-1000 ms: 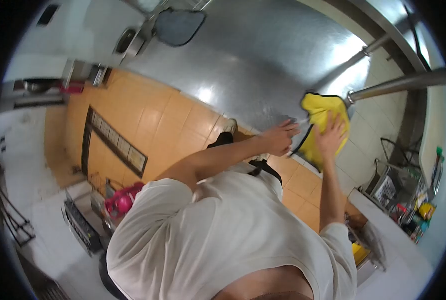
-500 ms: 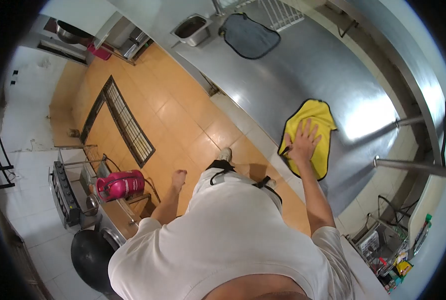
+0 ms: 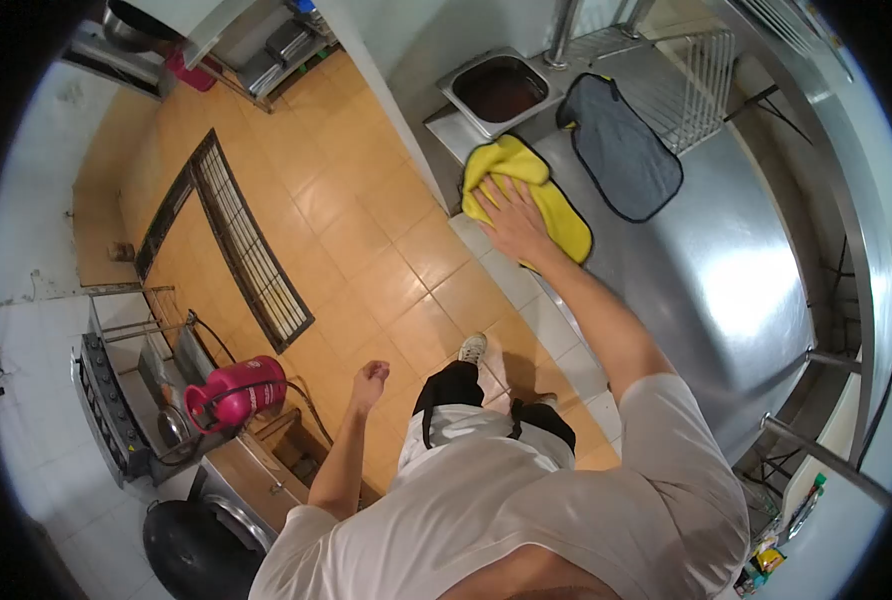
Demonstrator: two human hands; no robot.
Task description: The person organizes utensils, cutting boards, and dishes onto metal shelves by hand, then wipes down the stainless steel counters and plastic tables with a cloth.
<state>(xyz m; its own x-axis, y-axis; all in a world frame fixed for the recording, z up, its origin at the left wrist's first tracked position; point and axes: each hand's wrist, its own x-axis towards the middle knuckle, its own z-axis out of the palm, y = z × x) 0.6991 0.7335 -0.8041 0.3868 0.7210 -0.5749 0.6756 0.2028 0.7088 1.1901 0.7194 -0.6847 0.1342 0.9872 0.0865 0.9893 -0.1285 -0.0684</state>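
My right hand (image 3: 511, 215) lies on a yellow cloth (image 3: 566, 222) with black edging, its fingers stretched out flat and apart. The cloth rests near the left edge of the steel table (image 3: 706, 300), and its far end is folded over. Just right of it a grey cloth (image 3: 621, 150) with black edging lies spread on the same table. Beyond the yellow cloth stands a metal pan (image 3: 496, 92) holding dark liquid. My left hand (image 3: 371, 380) hangs over the tiled floor, its fingers curled in, with nothing visible in them.
A wire rack (image 3: 701, 95) stands at the table's far end, and a steel rail runs along its right side. On my left are a pink gas cylinder (image 3: 236, 390), a gas stove (image 3: 111, 400) and a black wok (image 3: 196, 550). A floor grate (image 3: 246, 235) crosses the orange tiles.
My right hand and the yellow cloth have moved along the table toward the metal pan, and the cloth's far end has folded over. The view has shifted with my body. My left hand still hangs.
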